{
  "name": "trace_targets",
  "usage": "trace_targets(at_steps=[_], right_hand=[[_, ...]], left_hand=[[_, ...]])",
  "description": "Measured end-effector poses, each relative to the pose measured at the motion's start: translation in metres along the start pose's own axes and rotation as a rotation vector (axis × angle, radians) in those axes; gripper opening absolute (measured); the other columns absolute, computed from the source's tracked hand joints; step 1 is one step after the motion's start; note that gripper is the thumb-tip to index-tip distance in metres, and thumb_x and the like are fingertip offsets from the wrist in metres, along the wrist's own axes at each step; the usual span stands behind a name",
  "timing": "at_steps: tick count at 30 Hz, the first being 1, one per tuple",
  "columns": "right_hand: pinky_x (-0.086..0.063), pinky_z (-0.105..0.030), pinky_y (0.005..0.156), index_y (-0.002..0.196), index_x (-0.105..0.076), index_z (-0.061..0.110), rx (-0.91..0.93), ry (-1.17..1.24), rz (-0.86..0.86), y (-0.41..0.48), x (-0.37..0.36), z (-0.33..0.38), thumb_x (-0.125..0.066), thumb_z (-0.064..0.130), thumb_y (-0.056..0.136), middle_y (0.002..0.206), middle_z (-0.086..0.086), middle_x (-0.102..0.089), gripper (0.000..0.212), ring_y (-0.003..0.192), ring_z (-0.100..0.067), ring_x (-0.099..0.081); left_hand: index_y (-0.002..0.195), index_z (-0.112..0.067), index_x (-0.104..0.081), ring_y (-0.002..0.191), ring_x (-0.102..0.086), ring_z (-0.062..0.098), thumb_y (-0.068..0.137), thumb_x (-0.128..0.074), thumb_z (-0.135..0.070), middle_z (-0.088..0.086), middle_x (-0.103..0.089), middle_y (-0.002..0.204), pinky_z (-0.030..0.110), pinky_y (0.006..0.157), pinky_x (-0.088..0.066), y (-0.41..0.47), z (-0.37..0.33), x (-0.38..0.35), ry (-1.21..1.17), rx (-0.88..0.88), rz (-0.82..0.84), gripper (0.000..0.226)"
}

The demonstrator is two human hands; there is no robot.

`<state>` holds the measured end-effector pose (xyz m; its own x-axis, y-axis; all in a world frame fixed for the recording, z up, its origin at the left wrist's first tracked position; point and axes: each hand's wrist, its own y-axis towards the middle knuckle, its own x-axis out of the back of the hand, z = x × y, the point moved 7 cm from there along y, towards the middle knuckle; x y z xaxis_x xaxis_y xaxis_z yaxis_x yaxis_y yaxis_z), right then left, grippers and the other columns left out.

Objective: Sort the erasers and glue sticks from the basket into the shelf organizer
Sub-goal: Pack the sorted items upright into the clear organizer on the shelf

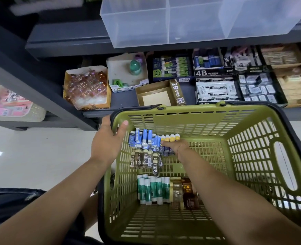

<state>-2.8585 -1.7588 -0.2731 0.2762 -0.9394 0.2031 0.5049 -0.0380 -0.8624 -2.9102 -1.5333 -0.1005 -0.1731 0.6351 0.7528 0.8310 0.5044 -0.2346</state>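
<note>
The green slotted plastic basket point(252, 156) is open-topped, its right half bare (stationery point(146, 138) crowds the left); the clear divided plastic organizer point(181, 23) overhangs the box-packed dark grey shelf point(123, 101).

We see a dark grey shelf point(66, 41). On its upper board stands a clear plastic organizer point(195, 22). The lower board point(123, 101) carries open cartons: an orange box point(86, 87) at left, a white box point(126, 71), an empty 2B box point(156, 96) nearer us, and 4B eraser boxes point(216, 91) to the right.
</note>
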Motion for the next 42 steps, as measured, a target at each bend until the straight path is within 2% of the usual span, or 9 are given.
trace_targets(at_steps=[15, 22, 24, 26, 29, 32, 36, 40, 42], right_hand=[[-0.034, -0.047, 0.11, 0.146, -0.025, -0.001, 0.033, 0.097, 0.083, -0.014, 0.002, -0.005, -0.083, 0.032, 0.071, 0.15, -0.015, -0.035, 0.1, 0.136, -0.033, -0.036], [-0.038, -0.042, 0.107, 0.147, -0.022, 0.003, 0.125, 0.042, 0.174, -0.069, 0.022, 0.004, -0.081, 0.046, 0.069, 0.149, -0.015, -0.036, 0.107, 0.125, -0.027, -0.044], [-0.036, -0.048, 0.109, 0.145, -0.026, 0.004, 0.165, 0.035, 0.242, -0.095, 0.022, 0.012, -0.084, 0.054, 0.058, 0.146, -0.015, -0.04, 0.116, 0.127, -0.029, -0.046], [-0.04, -0.049, 0.106, 0.139, -0.038, 0.002, 0.246, 0.065, 0.277, -0.12, 0.025, 0.027, -0.088, 0.065, 0.034, 0.135, -0.017, -0.052, 0.132, 0.119, -0.03, -0.054], [-0.045, -0.04, 0.097, 0.111, -0.063, 0.003, 0.37, 0.196, 0.382, -0.161, 0.027, 0.06, -0.089, 0.046, 0.047, 0.108, -0.014, -0.069, 0.081, 0.099, -0.026, -0.065], [-0.048, -0.033, 0.078, 0.091, -0.068, 0.013, 0.56, 0.236, 0.425, -0.201, 0.03, 0.093, -0.069, 0.018, 0.083, 0.084, -0.004, -0.071, 0.01, 0.08, -0.016, -0.064], [-0.05, -0.022, 0.077, 0.105, -0.058, 0.022, 0.695, 0.202, 0.329, -0.228, 0.034, 0.117, -0.057, 0.035, 0.092, 0.095, 0.0, -0.07, 0.018, 0.085, -0.006, -0.066], [-0.041, -0.017, 0.079, 0.093, -0.053, 0.036, 0.762, 0.178, 0.186, -0.242, 0.043, 0.137, -0.032, 0.045, 0.1, 0.095, 0.022, -0.06, 0.024, 0.084, 0.013, -0.054], [-0.041, -0.025, 0.094, 0.093, -0.055, 0.034, 0.822, 0.161, 0.078, -0.248, 0.046, 0.148, -0.028, 0.043, 0.102, 0.109, 0.011, -0.063, 0.029, 0.096, 0.0, -0.055]], left_hand=[[0.118, -0.014, -0.045, 0.091, -0.06, 0.027, 0.094, -0.047, -0.052, 0.0, -0.063, 0.092, 0.031, 0.07, -0.038, -0.001, -0.002, 0.0, 0.002, -0.019, -0.011, 0.045], [0.145, -0.007, -0.034, 0.137, -0.03, 0.027, 0.094, -0.055, -0.038, 0.013, -0.035, 0.146, 0.042, 0.112, -0.025, -0.025, -0.037, 0.022, 0.106, -0.265, -0.26, 0.062], [0.143, -0.017, -0.037, 0.135, -0.031, 0.015, 0.094, -0.052, -0.043, 0.001, -0.037, 0.145, 0.035, 0.112, -0.027, -0.044, -0.065, 0.015, -0.031, -0.362, -0.166, 0.057], [0.144, -0.03, -0.034, 0.134, -0.032, 0.004, 0.084, -0.048, -0.062, -0.011, -0.036, 0.146, 0.033, 0.111, -0.028, -0.06, -0.081, -0.012, -0.318, -0.167, 0.142, 0.07], [0.141, -0.026, -0.045, 0.131, -0.044, 0.009, 0.073, -0.046, -0.07, -0.002, -0.049, 0.144, 0.037, 0.113, -0.027, -0.09, -0.101, -0.055, -0.904, 0.311, 0.643, 0.081], [0.125, -0.013, -0.062, 0.121, -0.058, 0.023, 0.078, -0.043, -0.064, 0.01, -0.067, 0.122, 0.044, 0.111, -0.037, -0.089, -0.125, -0.051, -1.178, 0.375, 0.675, 0.072], [0.12, -0.011, -0.064, 0.103, -0.068, 0.019, 0.087, -0.041, -0.06, 0.01, -0.071, 0.113, 0.039, 0.092, -0.051, -0.082, -0.148, -0.03, -1.255, 0.299, 0.645, 0.063], [0.127, -0.01, -0.059, 0.111, -0.064, 0.022, 0.082, -0.051, -0.053, 0.01, -0.069, 0.117, 0.043, 0.098, -0.048, -0.08, -0.161, -0.019, -1.208, 0.264, 0.617, 0.062], [0.132, -0.012, -0.056, 0.117, -0.061, 0.024, 0.075, -0.059, -0.051, 0.012, -0.066, 0.123, 0.044, 0.103, -0.046, -0.076, -0.168, -0.015, -1.234, 0.259, 0.608, 0.069]])
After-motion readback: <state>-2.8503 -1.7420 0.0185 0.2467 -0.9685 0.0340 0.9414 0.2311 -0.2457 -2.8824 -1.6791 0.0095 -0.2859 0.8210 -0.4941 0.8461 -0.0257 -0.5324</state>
